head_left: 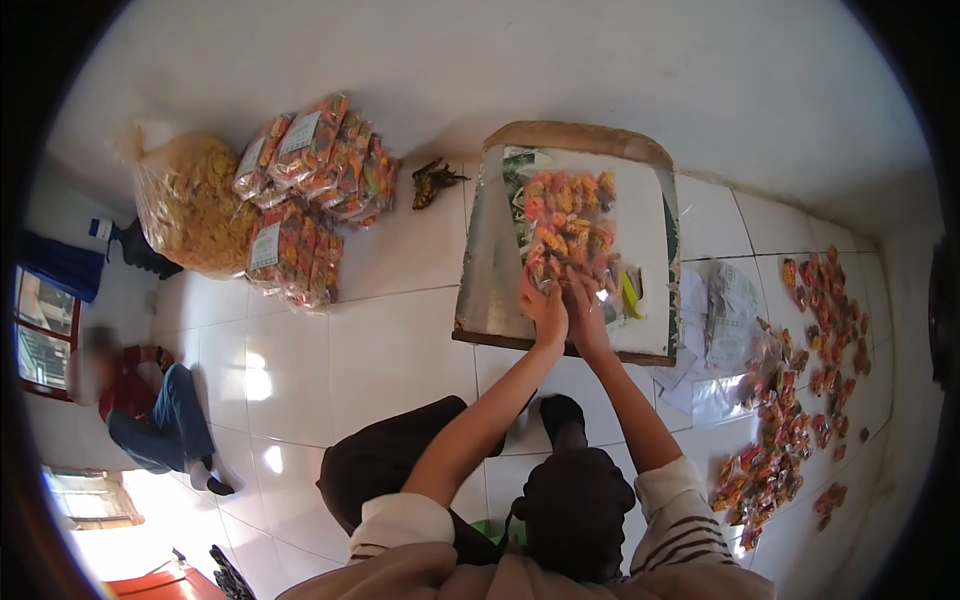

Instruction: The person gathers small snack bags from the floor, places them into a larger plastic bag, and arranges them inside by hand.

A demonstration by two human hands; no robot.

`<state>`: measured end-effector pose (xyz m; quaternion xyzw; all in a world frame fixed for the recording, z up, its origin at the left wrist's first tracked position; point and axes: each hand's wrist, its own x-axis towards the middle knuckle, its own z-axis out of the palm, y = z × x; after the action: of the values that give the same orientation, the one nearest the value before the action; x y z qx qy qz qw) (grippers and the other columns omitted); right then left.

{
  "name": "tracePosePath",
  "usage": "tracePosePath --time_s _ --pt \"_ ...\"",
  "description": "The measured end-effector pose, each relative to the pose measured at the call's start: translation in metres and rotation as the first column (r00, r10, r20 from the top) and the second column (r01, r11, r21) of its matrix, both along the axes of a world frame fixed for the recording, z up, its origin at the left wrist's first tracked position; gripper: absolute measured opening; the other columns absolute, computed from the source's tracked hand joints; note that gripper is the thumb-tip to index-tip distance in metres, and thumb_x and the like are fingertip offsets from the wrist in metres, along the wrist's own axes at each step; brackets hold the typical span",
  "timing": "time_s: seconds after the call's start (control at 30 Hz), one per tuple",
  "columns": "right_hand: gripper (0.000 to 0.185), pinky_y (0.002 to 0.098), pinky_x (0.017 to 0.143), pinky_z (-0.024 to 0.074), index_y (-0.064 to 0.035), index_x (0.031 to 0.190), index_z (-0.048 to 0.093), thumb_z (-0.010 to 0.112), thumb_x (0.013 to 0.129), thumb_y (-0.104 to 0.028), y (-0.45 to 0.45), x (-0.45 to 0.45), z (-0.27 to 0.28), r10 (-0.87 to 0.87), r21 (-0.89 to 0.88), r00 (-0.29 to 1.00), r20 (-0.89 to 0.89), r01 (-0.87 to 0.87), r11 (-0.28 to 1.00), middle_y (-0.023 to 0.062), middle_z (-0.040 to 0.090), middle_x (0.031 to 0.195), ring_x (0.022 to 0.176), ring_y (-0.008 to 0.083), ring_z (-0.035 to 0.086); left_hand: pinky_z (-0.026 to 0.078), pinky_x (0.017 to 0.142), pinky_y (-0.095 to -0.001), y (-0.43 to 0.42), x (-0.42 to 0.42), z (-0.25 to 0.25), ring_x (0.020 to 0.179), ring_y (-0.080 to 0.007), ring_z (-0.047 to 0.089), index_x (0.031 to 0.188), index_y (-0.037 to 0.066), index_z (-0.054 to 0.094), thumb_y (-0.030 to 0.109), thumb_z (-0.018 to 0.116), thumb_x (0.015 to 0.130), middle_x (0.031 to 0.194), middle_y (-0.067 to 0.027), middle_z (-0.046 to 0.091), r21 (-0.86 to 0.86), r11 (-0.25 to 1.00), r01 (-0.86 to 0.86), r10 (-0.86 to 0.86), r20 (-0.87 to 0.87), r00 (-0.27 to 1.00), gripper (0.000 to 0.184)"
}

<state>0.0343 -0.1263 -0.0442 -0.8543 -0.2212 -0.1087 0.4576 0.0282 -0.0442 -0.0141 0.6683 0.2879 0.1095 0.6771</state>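
Observation:
A clear plastic bag of small orange and red packets (572, 215) lies on a low table (645, 235) in front of me. My left hand (545, 308) grips the bag's near edge at its left corner. Right beside it, my right hand (585, 308) has its fingers closed on the same edge. The two hands nearly touch. A yellow-green item (631, 292) rests on the table just right of the bag.
Filled packet bags (325, 155) are stacked at the upper left beside a large yellowish sack (195, 205). Loose packets (775, 435) and plastic sleeves (732, 315) lie on the floor at right. Another person (150, 400) sits far left.

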Motion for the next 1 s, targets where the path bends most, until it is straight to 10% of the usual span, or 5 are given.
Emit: tracePosePath --time_s 0.17,0.23,0.33,0.7,1.0 --pt "0.056 0.042 0.094 0.0323 -0.0028 0.128 0.039 0.051 0.075 0.008 0.005 0.015 0.009 -0.17 0.099 0.966 0.192 0.153 0.983 0.0174 0.043 0.115 0.108 0.033 0.043 0.02 0.099 -0.0459 0.007 0.023 -0.048 0.118 -0.0367 0.025 0.135 0.012 0.022 0.034 0.049 0.086 0.129 -0.0223 0.027 0.272 0.957 0.104 -0.098 -0.035 0.995 0.06" --pt "0.051 0.0417 0.096 0.0316 -0.0024 0.126 0.042 0.05 0.076 0.007 -0.001 0.016 0.01 -0.127 -0.069 0.964 0.232 0.147 0.987 0.0169 0.043 0.117 0.111 0.0341 0.041 0.02 0.099 -0.0475 0.028 0.041 -0.063 0.119 -0.0368 0.024 0.135 0.013 0.022 0.039 0.044 0.088 0.129 -0.021 0.027 0.687 0.725 0.042 -0.091 0.035 0.995 0.058" --pt "0.055 0.0387 0.1 0.0303 0.0025 0.129 0.033 0.045 0.076 0.008 0.005 0.02 0.014 -0.174 -0.119 0.972 0.156 0.193 0.974 0.0208 0.035 0.127 0.121 0.0348 0.035 0.018 0.099 -0.0479 0.059 0.076 -0.011 0.122 -0.0352 0.022 0.134 0.013 0.024 0.039 0.041 0.09 0.13 -0.0203 0.027 0.79 0.594 0.154 -0.401 0.124 0.908 0.054" --pt "0.067 0.0454 0.099 0.0228 0.003 0.134 0.023 0.044 0.07 0.009 0.014 0.056 0.028 -0.247 -0.357 0.936 0.253 0.327 0.875 0.0196 0.031 0.132 0.126 0.0324 0.028 0.019 0.1 -0.0492 0.043 0.12 -0.029 0.123 -0.0395 0.021 0.137 0.017 0.021 0.038 0.039 0.091 0.136 -0.0235 0.018 0.551 0.816 0.178 -0.38 0.277 0.883 0.054" --pt "0.053 0.0484 0.083 0.0398 0.0029 0.131 0.026 0.043 0.081 -0.002 0.016 0.096 0.044 -0.296 -0.321 0.946 -0.132 0.241 0.916 0.0204 0.035 0.126 0.106 0.0369 0.049 0.018 0.1 -0.0494 0.043 0.119 -0.026 0.126 -0.0403 0.016 0.138 0.022 0.019 0.037 0.045 0.089 0.138 -0.0254 0.013 0.575 0.791 0.209 -0.389 0.209 0.898 0.057"
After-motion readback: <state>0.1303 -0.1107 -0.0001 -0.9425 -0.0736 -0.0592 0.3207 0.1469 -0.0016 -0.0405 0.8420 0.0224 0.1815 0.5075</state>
